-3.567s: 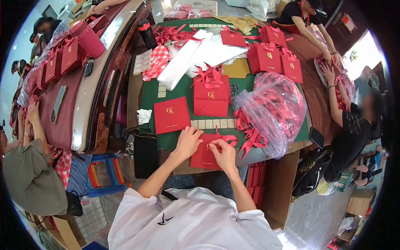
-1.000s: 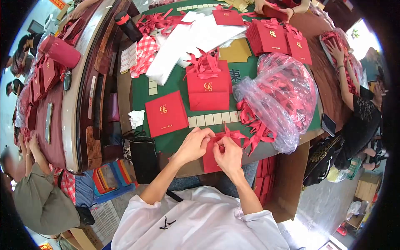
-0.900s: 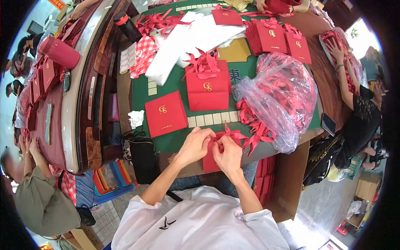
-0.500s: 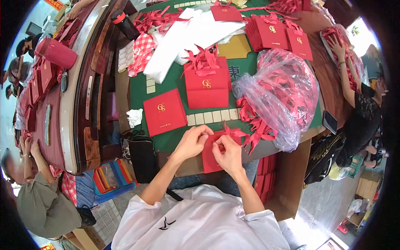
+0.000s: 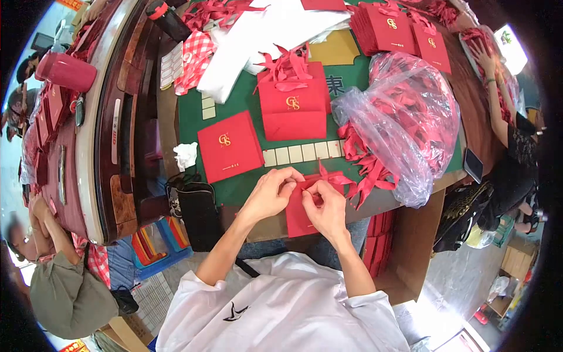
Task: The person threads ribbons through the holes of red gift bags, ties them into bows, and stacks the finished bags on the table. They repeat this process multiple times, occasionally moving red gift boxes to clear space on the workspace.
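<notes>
Both hands are over a small red bag (image 5: 299, 220) at the table's front edge, with a red ribbon at its top right. My left hand (image 5: 272, 192) is closed at the bag's upper left, thumb and fingers pinched together; what lies between them is too small to make out. At the bag's upper middle my right hand (image 5: 326, 205) is also pinched, its grip likewise unclear. Left of them lies a flat red bag stack (image 5: 230, 146). Behind stand red bags (image 5: 292, 105) with ribbon handles. To the right, a clear plastic sack (image 5: 410, 117) holds red ribbons.
Cream tiles (image 5: 302, 153), crumpled tissue (image 5: 185, 156) and a black pouch (image 5: 200, 216) are near the hands. White plastic sheets (image 5: 249, 44) and a black bottle (image 5: 168, 21) lie farther back. A phone (image 5: 472, 165) rests at the right edge. People sit on both sides.
The view has shifted, so the table's things appear higher. Since the oldest frame, my left hand has moved from lying spread by the bag to a pinch over it. A co-worker's hands have left the back right.
</notes>
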Action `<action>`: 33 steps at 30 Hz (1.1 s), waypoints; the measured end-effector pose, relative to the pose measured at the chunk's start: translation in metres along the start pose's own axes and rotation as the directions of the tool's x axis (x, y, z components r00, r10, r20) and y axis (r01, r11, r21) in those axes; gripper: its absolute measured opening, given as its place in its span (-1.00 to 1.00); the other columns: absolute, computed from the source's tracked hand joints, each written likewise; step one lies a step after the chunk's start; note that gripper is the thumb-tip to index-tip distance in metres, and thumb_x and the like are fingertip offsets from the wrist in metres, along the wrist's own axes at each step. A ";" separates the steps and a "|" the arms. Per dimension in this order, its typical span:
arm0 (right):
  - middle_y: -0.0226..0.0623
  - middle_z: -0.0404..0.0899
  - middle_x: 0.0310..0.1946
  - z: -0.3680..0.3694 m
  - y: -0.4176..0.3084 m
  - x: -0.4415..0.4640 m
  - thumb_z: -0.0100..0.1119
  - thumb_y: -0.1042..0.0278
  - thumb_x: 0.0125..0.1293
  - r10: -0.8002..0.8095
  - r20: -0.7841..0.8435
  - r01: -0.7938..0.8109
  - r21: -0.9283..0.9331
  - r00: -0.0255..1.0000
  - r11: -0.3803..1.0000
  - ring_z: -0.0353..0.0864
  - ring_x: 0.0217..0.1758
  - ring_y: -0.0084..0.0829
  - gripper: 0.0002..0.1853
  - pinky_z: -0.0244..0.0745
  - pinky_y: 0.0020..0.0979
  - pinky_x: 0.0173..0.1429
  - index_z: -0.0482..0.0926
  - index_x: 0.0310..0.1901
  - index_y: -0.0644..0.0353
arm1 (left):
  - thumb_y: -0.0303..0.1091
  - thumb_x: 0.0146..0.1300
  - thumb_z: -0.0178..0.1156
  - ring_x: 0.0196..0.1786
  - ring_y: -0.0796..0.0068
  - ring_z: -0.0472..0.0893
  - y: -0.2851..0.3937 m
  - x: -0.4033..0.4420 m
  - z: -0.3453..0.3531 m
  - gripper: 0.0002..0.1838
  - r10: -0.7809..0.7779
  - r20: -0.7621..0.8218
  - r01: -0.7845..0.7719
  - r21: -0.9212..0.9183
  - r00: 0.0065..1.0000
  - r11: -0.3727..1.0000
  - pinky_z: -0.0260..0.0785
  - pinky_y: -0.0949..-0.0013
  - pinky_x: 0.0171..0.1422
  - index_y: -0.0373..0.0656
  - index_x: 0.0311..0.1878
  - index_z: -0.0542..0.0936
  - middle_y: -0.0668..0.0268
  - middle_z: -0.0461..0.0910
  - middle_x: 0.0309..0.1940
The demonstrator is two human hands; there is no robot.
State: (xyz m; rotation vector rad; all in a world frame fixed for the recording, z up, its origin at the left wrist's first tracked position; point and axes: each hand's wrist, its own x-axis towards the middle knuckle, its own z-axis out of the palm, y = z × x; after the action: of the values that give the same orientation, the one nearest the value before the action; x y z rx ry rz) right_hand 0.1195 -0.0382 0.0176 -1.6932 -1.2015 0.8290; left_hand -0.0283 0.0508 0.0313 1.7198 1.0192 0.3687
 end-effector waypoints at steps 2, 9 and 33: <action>-0.20 0.56 -0.45 0.003 -0.002 -0.001 0.29 0.49 0.20 -0.034 -0.040 0.028 -0.129 0.999 0.991 0.60 -0.46 -0.32 -0.90 0.50 -0.34 -0.35 0.54 -0.36 0.27 | -0.57 0.27 0.14 -0.35 0.44 0.55 -0.001 -0.001 0.004 -0.83 0.048 -0.025 -0.047 0.025 0.999 0.999 0.42 0.34 -0.22 -0.23 -0.10 0.63 0.23 0.66 -0.32; -0.16 0.60 -0.40 0.005 -0.002 0.002 0.33 0.48 0.16 -0.154 0.013 0.151 -0.304 0.988 0.941 0.63 -0.43 -0.13 -0.86 0.51 -0.21 -0.35 0.55 -0.30 0.23 | -0.53 0.20 0.21 -0.32 0.27 0.50 0.003 -0.004 0.006 -0.84 0.189 -0.067 -0.175 0.166 0.980 0.970 0.41 0.26 -0.20 -0.22 -0.15 0.66 0.25 0.65 -0.35; -0.16 0.71 -0.32 -0.049 0.002 0.074 0.20 0.20 0.31 -0.111 0.649 0.226 -0.095 0.752 0.970 0.70 -0.23 -0.16 -0.76 0.55 -0.25 -0.09 0.74 -0.21 0.17 | -0.45 0.06 0.43 -0.24 0.24 0.55 -0.016 -0.016 0.022 -0.81 0.586 -0.193 -0.507 0.340 0.787 0.792 0.45 0.28 -0.12 -0.14 -0.23 0.67 0.31 0.64 -0.34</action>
State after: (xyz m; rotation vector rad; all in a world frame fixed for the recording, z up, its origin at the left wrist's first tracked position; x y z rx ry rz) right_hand 0.1865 0.0180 0.0328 -1.4258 -1.9088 1.2810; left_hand -0.0303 0.0259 0.0125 2.2611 0.7649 0.9210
